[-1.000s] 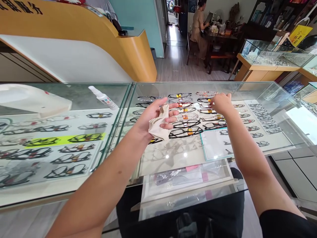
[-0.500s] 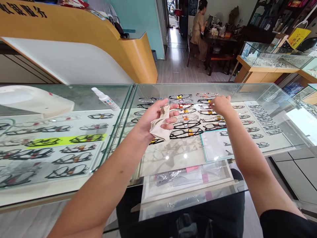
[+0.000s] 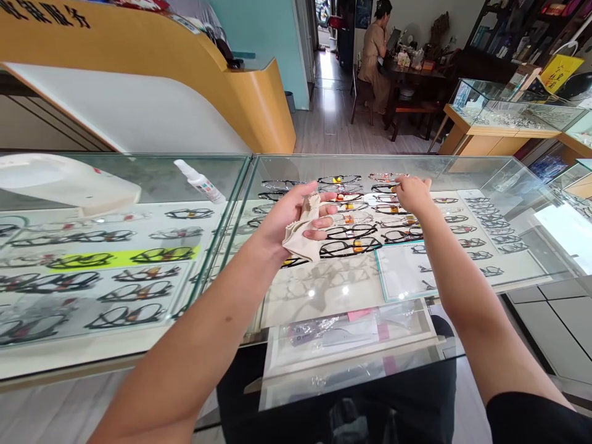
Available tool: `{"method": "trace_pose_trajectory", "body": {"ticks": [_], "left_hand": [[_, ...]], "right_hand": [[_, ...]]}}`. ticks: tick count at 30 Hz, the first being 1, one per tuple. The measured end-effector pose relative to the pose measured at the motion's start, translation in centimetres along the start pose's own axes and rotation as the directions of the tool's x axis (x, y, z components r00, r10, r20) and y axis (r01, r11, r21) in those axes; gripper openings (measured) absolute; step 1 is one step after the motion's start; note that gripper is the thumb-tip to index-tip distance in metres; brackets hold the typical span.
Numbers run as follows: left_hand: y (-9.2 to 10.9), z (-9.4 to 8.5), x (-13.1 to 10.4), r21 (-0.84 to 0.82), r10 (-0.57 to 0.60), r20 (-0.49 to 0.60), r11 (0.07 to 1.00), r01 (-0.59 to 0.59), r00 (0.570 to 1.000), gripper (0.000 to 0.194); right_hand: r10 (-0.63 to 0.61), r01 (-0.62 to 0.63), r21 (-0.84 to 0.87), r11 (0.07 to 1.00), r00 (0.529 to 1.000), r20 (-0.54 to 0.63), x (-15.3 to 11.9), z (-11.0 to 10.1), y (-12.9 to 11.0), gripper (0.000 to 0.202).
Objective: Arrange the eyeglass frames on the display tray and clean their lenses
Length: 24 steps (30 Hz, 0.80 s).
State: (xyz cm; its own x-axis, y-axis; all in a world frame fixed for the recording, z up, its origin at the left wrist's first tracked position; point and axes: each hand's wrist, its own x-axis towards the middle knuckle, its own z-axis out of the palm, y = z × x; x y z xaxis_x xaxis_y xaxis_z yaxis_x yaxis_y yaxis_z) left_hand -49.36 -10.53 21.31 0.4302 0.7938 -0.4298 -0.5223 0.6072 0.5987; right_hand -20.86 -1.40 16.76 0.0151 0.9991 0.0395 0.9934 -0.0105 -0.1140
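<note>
A crumpled cream cleaning cloth lies across the palm of my left hand. My fingers and thumb curl around it above the glass showcase. My right hand reaches to the far rows of frames, its fingers pinched at the right end of a dark pair of eyeglasses. The fingertips partly hide that end, and whether the pair is lifted I cannot tell. Nearer me, black eyeglasses with an orange tag sit between my arms, among several other rows.
On the left counter stand a white spray bottle and a white device. A teal-edged panel lies under my right forearm. Below the counter an open drawer holds plastic-wrapped items. A person sits at a far table.
The view has shifted slightly, so the counter appears a little to the right. Both hands keep nearly the same place, the cloth still in my left.
</note>
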Motion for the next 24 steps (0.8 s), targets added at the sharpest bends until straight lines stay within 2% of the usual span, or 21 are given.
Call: {"method": "trace_pose_trajectory", "body": {"ticks": [5, 11, 13, 16, 18, 20, 24], "left_hand": [[-0.1, 0.2, 0.0, 0.028, 0.028, -0.015, 0.999, -0.028, 0.999, 0.035], [0.0, -0.1, 0.1, 0.017, 0.027, 0.011, 0.999, -0.027, 1.0, 0.032], [0.0, -0.1, 0.1, 0.018, 0.03, 0.01, 0.999, -0.03, 0.999, 0.031], [0.1, 0.1, 0.0, 0.038, 0.047, 0.0, 0.998, -0.047, 0.999, 0.03], [0.0, 0.4, 0.0, 0.066, 0.073, -0.023, 0.995, -0.072, 0.997, 0.029], [-0.2, 0.5, -0.1, 0.1, 0.117, -0.053, 0.989, -0.112, 0.992, 0.026], [-0.5, 0.4, 0.3, 0.14, 0.242, -0.131, 0.964, -0.224, 0.961, 0.022]], "right_hand": [[0.003, 0.0, -0.055, 0.998, 0.999, 0.049, -0.1, -0.1, -0.3, 0.048], [0.012, -0.011, -0.03, 0.999, 0.999, 0.041, -0.5, -0.7, -0.6, 0.051], [0.019, -0.019, -0.011, 1.0, 1.0, 0.014, -0.6, -0.9, -0.6, 0.052], [-0.001, 0.004, 0.033, 0.999, 0.995, -0.099, -1.0, -1.4, -0.7, 0.052], [-0.06, 0.08, 0.095, 0.992, 0.977, -0.203, -1.6, -1.8, -1.2, 0.051], [-0.154, 0.212, 0.171, 0.962, 0.94, -0.304, -2.7, -2.1, -2.1, 0.048], [-0.344, 0.485, 0.247, 0.839, 0.824, -0.449, -5.3, -2.4, -4.6, 0.046]]}}
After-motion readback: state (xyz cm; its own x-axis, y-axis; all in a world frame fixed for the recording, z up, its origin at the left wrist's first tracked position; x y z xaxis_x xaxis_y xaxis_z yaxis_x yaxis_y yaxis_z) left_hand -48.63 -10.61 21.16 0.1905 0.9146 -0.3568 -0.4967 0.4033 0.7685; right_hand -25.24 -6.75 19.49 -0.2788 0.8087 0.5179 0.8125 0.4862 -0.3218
